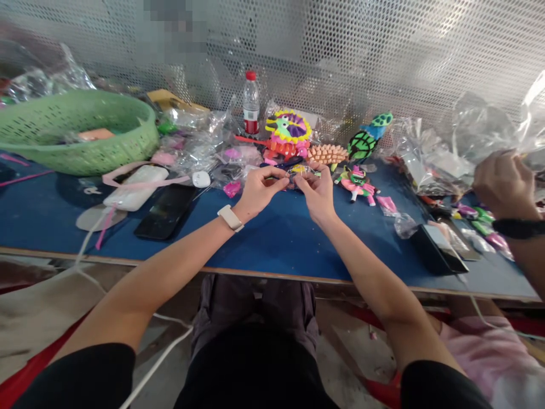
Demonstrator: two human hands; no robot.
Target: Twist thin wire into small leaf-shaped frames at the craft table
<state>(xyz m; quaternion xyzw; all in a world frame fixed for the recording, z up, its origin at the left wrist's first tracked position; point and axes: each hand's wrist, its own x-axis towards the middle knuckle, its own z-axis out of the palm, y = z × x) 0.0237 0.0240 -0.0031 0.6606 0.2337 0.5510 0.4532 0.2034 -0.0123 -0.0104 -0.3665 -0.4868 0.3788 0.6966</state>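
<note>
My left hand [263, 190] and my right hand [317, 190] meet over the blue table [293, 244], fingertips pinched close together. Whatever lies between them is small, dark and partly clear; its kind I cannot make out. Just behind the fingers stand colourful clay figures: a yellow, pink and purple one [290, 126], a red one [283, 149] and a spiky tan one [327, 154]. To the right of my right hand lies a pink and green clay figure [357, 183]. A small pink packet [232, 188] is left of my left hand.
A green basket [80, 153], a white power bank [140, 184] and a black phone [167, 212] occupy the left. Behind are a red-capped bottle [251, 105] and a green-blue figure [368, 136]. At right, a co-worker's hand [504, 184] is above plastic bags and a black box [440, 250].
</note>
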